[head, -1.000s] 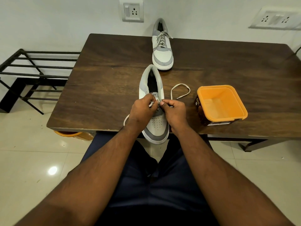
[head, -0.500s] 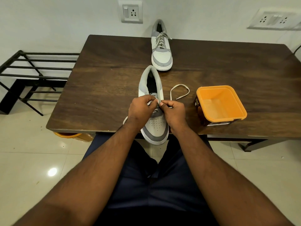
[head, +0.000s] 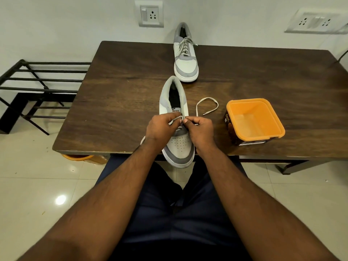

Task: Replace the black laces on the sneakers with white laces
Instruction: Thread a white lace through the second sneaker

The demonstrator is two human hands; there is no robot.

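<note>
Both forearms reach forward from the lower corners of the view and converge over the near sneaker (head: 178, 144), which sits at the near edge of the counter (head: 116, 102) with its toe overhanging that edge toward the person and its heel pointing away.

The left hand (head: 160, 129) lies knuckles-up over the left side of the shoe's throat, wrist bent slightly inward. Its fingers (head: 170, 116) are curled together and pinch a strand of the white lace (head: 207, 105) that crosses under the fingertips.

The right hand (head: 199, 129) mirrors it on the right side, back of the hand up, thumb and forefinger pressed together on the lace just beside the left hand's fingertips. The two hands nearly touch above the eyelets; the exact eyelet being worked is hidden by the fingers.

From the right hand the lace runs out in an open loop on the counter, its tip lying between the shoe and the orange tub (head: 254, 119). A short stretch of lace also shows by the left wrist, at the shoe's left side near the counter's edge.

The second sneaker (head: 185, 59) stands at the far edge of the counter against the wall, toe toward the person, already laced in pale lace. The tub sits open to the right of the near shoe, close to the near edge. A black metal rack (head: 37, 87) stands on the floor left of the counter.
</note>
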